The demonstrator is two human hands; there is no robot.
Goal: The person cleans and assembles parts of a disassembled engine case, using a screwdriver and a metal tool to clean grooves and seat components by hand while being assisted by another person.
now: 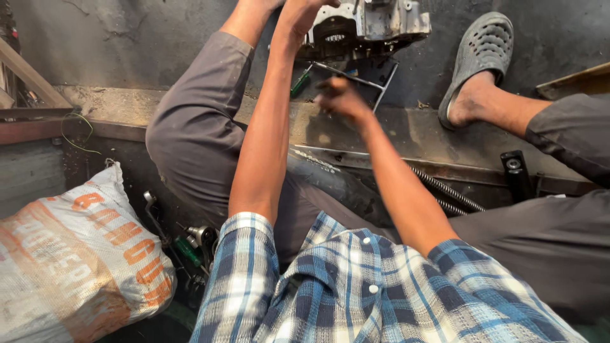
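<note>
Single head-worn view, steeply downward and close over own arms and knees (no second view)

Soft daylight falls evenly, brightest on the metal engine casing [365, 25] at the top edge and on the woven sack [76, 254] at lower left. The right hand [340, 96] is smeared by motion blur. Deep shadow fills the gap under the knees; straight lines bow near the frame's edges

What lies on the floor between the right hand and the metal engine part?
In the head view, thin metal rods lie between the right hand and the metal engine part; a green-handled screwdriver lies just left.
</note>
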